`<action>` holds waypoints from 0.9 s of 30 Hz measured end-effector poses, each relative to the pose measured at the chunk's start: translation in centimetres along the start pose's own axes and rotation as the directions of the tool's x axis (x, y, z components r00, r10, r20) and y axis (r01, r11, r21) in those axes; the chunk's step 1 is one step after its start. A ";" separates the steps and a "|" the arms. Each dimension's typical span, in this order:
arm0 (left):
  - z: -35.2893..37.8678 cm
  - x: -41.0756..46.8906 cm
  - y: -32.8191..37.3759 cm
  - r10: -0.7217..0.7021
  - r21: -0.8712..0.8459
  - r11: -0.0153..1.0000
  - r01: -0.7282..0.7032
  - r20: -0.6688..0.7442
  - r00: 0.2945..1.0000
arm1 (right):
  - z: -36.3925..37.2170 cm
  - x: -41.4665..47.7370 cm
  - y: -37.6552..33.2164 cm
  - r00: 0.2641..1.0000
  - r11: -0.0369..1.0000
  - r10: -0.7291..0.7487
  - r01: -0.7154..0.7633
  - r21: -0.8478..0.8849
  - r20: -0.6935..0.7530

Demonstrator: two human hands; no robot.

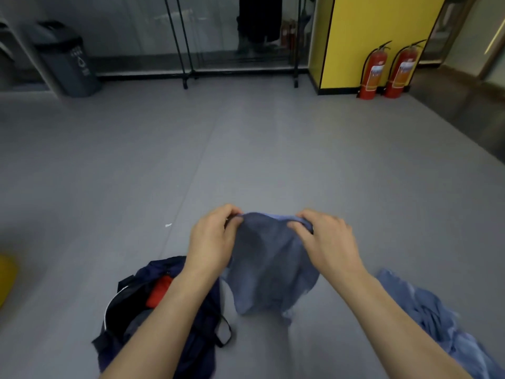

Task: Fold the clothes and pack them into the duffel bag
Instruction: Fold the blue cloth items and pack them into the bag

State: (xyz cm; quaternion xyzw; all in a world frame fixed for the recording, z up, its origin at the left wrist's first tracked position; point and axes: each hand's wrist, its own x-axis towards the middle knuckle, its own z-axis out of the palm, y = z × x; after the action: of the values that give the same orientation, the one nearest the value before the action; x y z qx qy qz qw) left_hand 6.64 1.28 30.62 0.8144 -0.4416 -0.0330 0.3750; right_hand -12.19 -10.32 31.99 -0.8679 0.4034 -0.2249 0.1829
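Observation:
A blue garment (269,266) hangs in the air in front of me, above the grey floor. My left hand (214,242) pinches its top edge on the left, and my right hand (326,240) pinches the same edge on the right. Below my left forearm lies the navy duffel bag (202,324), open, with a red piece of clothing (159,291) and some grey cloth inside. More light blue clothes (437,318) lie in a crumpled heap on the floor at the lower right.
Grey floor (246,160) stretches ahead. A dark bin (68,58) stands at the far left, a black clothes rack (240,75) by the glass wall, and two red fire extinguishers (388,69) beside a yellow pillar (377,31). Something yellow (6,277) shows at the left edge.

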 end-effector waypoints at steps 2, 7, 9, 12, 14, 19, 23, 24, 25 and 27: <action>0.5 -0.2 0.4 0.039 0.002 0.999 -0.039 0.050 0.998 | 0.2 0.1 -0.6 0.999 0.998 -0.027 0.026 0.061 0.023; 0.2 0.3 -0.1 0.032 -0.019 0.999 -0.032 0.005 0.999 | 0.0 0.6 -0.9 0.995 0.994 -0.086 0.083 0.075 0.045; -0.5 0.7 -0.8 0.084 0.059 0.995 -0.082 -0.034 0.996 | -0.4 0.7 -0.6 0.993 0.993 -0.105 0.102 0.061 0.053; -0.9 0.7 -2.2 0.152 0.204 0.968 -0.147 -0.009 0.988 | -1.2 0.6 -0.1 0.983 0.981 -0.185 0.185 0.055 -0.018; -0.7 0.6 -3.2 0.141 0.257 0.956 -0.142 0.024 0.990 | -1.5 0.6 0.4 0.975 0.974 -0.214 0.218 0.059 -0.061; -0.5 0.5 -6.0 0.039 0.314 0.949 -0.030 -0.022 0.999 | -1.9 1.0 3.5 0.981 0.983 -0.176 0.171 -0.061 -0.086; 0.4 1.0 -8.0 0.001 0.346 0.938 0.013 -0.040 0.999 | -1.4 2.8 6.1 1.000 0.982 -0.029 0.029 -0.188 0.003; 0.5 1.6 -8.1 -0.009 0.345 0.938 0.023 -0.041 0.999 | -1.1 3.6 6.7 0.999 0.982 0.005 0.003 -0.191 0.042; 0.6 2.5 -8.1 -0.021 0.341 0.940 0.035 -0.043 0.999 | -0.9 4.5 7.2 0.997 0.984 0.030 -0.016 -0.177 0.075; 0.4 4.8 -7.8 -0.063 0.312 0.947 0.076 -0.049 0.997 | -0.4 6.8 7.9 0.991 0.996 0.078 -0.073 -0.048 0.109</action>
State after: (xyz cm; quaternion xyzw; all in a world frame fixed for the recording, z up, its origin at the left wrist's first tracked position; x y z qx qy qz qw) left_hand 14.83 0.08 26.63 0.8791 -0.4051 0.0399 0.2479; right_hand -13.36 -20.47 30.01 -0.8669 0.4301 -0.1602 0.1943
